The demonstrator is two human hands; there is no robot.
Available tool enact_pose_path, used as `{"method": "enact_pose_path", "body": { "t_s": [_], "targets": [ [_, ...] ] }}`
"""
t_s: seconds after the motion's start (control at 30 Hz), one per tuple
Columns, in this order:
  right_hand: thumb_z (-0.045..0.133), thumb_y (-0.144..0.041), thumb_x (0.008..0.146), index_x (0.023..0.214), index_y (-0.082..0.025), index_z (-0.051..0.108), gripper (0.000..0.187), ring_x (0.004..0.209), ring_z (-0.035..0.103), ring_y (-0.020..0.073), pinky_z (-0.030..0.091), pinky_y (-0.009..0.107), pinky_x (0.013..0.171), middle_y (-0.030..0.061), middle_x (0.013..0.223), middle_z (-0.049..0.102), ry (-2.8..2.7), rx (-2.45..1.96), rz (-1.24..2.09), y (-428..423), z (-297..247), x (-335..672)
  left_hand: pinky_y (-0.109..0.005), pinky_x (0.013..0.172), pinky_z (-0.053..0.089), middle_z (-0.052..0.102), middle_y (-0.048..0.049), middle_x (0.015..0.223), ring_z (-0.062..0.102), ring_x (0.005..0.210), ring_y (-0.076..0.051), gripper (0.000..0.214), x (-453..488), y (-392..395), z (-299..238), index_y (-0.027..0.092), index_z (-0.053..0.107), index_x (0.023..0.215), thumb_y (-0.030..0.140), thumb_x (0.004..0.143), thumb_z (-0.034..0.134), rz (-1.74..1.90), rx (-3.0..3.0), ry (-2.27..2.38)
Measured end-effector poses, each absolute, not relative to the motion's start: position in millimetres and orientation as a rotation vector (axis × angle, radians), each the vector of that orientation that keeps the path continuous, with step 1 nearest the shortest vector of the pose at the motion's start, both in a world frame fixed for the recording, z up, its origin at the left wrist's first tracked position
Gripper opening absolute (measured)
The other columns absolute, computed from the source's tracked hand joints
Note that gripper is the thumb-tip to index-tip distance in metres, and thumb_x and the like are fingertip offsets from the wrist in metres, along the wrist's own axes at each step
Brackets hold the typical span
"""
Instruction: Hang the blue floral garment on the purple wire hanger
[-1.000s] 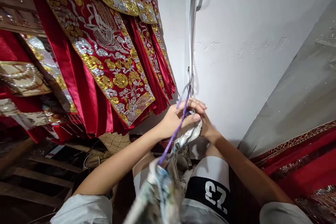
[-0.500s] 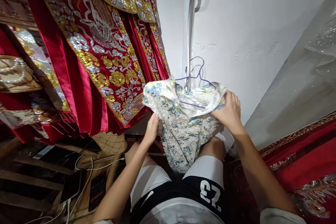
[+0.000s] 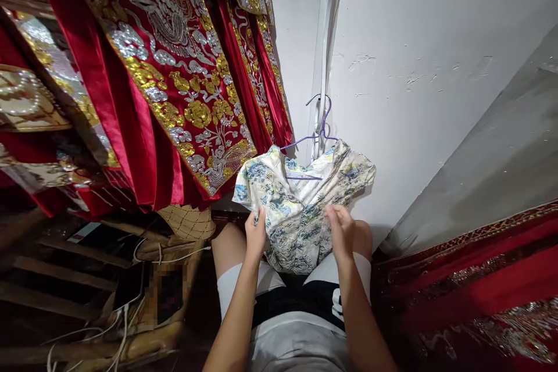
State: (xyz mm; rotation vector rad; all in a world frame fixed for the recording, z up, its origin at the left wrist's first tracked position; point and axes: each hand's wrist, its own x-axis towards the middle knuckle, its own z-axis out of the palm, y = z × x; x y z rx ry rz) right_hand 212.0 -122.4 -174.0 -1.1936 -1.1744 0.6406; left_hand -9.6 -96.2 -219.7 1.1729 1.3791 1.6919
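A short-sleeved floral blouse, cream with blue and yellow flowers, hangs over my lap with both sleeves spread. Inside its shoulders sits a thin purple hanger; its hook stands free above the collar, in front of the wall, and its lower bar shows through the V-shaped neck. My left hand pinches the blouse's side just below the left sleeve. On the other side my right hand has its thumb and fingers closed at the front of the blouse, below the right sleeve.
Red embroidered costumes with gold and silver sequins hang at the left. A slatted wooden seat at lower left bears a phone and white cables. The white wall stands ahead; red sequinned fabric lies at the right.
My right hand has moved from the right shoulder down and inward to the blouse's front. The right sleeve now lies spread out, and the hanger stands more upright, shifted slightly left.
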Motion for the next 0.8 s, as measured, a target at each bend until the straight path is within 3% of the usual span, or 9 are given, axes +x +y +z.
{"method": "enact_pose_path", "body": {
  "t_s": [0.17, 0.27, 0.4, 0.53, 0.63, 0.7, 0.8],
  "targets": [
    [0.056, -0.062, 0.088, 0.060, -0.023, 0.051, 0.048, 0.057, 0.050, 0.0174, 0.041, 0.030, 0.058, -0.0006, 0.056, 0.051, -1.310, -1.338, 0.876, -99.4, -194.7, 183.0, -0.034, 0.091, 0.052, 0.069, -0.0058, 0.094, 0.064, 0.098, -0.024, 0.041, -5.8, -102.0, -221.6, 0.019, 0.067, 0.095, 0.059, 0.085, 0.064, 1.646, 1.116, 1.343],
    [0.058, -0.057, 0.086, 0.054, -0.024, 0.043, 0.048, 0.052, 0.040, 0.0141, 0.032, 0.028, 0.053, -0.0032, 0.051, 0.041, -1.274, -1.385, 0.840, -98.7, -193.5, 180.3, -0.033, 0.088, 0.051, 0.068, -0.0056, 0.090, 0.063, 0.097, -0.024, 0.044, -0.1, -105.0, -225.7, 0.018, 0.068, 0.093, 0.061, 0.081, 0.068, 1.649, 1.078, 1.320],
    [0.054, -0.048, 0.084, 0.051, -0.024, 0.044, 0.042, 0.048, 0.032, 0.0123, 0.025, 0.029, 0.051, -0.0043, 0.048, 0.035, -1.276, -1.411, 0.871, -106.3, -193.0, 186.3, -0.032, 0.083, 0.051, 0.062, -0.0036, 0.082, 0.061, 0.092, -0.024, 0.042, 1.6, -103.7, -230.0, 0.018, 0.065, 0.086, 0.060, 0.080, 0.069, 1.668, 1.046, 1.312],
    [0.054, -0.041, 0.080, 0.051, -0.023, 0.047, 0.035, 0.047, 0.031, 0.0115, 0.025, 0.028, 0.051, -0.0049, 0.047, 0.035, -1.295, -1.415, 0.956, -113.2, -193.1, 192.8, -0.035, 0.095, 0.048, 0.060, -0.0052, 0.101, 0.059, 0.104, -0.024, 0.035, 4.2, -105.5, -233.9, 0.019, 0.061, 0.103, 0.048, 0.085, 0.069, 1.956, 1.010, 1.468],
    [0.056, -0.038, 0.078, 0.051, -0.022, 0.051, 0.032, 0.047, 0.033, 0.0113, 0.027, 0.028, 0.051, -0.0046, 0.048, 0.039, -1.317, -1.412, 1.033, -116.2, -194.0, 194.6, -0.040, 0.109, 0.042, 0.052, -0.0099, 0.126, 0.053, 0.122, -0.025, 0.046, 22.7, -116.7, -241.3, 0.022, 0.051, 0.124, 0.034, 0.085, 0.071, 2.220, 1.204, 1.528],
    [0.057, -0.037, 0.078, 0.052, -0.021, 0.053, 0.031, 0.048, 0.038, 0.0118, 0.029, 0.027, 0.052, -0.0030, 0.049, 0.045, -1.326, -1.410, 1.068, -117.2, -195.4, 195.2, -0.042, 0.110, 0.041, 0.053, -0.0115, 0.128, 0.052, 0.125, -0.026, 0.043, 42.0, -125.9, -247.3, 0.022, 0.051, 0.125, 0.028, 0.086, 0.069, 2.119, 1.512, 1.433],
    [0.056, -0.037, 0.077, 0.052, -0.020, 0.054, 0.030, 0.052, 0.046, 0.0130, 0.034, 0.027, 0.055, 0.0001, 0.053, 0.054, -1.341, -1.392, 1.108, -118.1, -197.9, 197.7, -0.038, 0.099, 0.048, 0.063, -0.0092, 0.111, 0.061, 0.110, -0.024, 0.023, 67.7, -133.5, -252.2, 0.021, 0.058, 0.115, 0.023, 0.091, 0.061, 1.736, 1.775, 1.255]
  ]
}}
